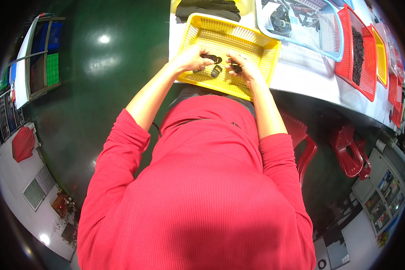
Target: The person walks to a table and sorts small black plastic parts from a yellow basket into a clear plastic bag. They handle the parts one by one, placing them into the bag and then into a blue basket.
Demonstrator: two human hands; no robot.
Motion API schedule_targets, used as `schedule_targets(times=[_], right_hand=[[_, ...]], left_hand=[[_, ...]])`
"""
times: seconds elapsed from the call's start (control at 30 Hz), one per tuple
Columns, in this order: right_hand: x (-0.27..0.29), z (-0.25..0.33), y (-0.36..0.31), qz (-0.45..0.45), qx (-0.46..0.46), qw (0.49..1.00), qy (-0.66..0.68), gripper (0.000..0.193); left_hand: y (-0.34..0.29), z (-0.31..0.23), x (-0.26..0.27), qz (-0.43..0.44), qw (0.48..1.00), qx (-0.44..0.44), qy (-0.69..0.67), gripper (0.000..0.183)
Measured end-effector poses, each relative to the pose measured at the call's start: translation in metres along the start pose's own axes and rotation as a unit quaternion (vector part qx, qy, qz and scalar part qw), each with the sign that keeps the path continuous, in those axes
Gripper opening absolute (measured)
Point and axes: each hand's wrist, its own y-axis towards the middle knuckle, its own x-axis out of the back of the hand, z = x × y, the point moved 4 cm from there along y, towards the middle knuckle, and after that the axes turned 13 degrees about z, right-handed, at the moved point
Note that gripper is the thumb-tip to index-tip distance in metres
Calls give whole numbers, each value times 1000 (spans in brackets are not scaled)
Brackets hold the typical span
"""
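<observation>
Both hands are over a yellow plastic basket (256,47) at the near edge of the white table. My left hand (192,59) is closed, pinching a small black part (214,59) whose kind I cannot make out. Beside it my right hand (246,67) is closed on another small black piece (235,67), partly covered by the fingers. Below and between the hands, a loose black part (216,71) lies in the basket. A further dark bit shows under the left fingers, mostly hidden.
A light blue basket (342,49) with bagged dark parts stands to the right. Beyond it are a red basket (345,45) of small black pieces and a yellow one (381,56). Black cloth-like items (208,9) lie behind. Red plastic chairs (346,153) stand under the table's right side.
</observation>
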Motion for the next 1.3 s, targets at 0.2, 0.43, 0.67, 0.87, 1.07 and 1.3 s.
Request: schedule_targets(times=[0.2,0.43,0.67,0.87,1.07,1.3], right_hand=[[4,-13,9,-1,-22,998,-55,38],[-20,7,-1,105,-5,964,244,69],[-36,26,-11,184,20,911,369,71],[-9,48,-48,100,68,948,295,27],[62,188,-143,-61,195,979,-20,25],[108,238,-123,-110,27,957,-269,20]], left_hand=[[-21,-17,-1,3,998,-17,-61,23],[-28,-20,1,19,994,-51,-99,26],[-44,-95,-17,-57,976,-187,98,27],[-64,-174,-19,-256,869,-275,322,27],[-48,-202,7,-291,877,-292,247,22],[20,-292,-15,-407,805,-337,270,48]])
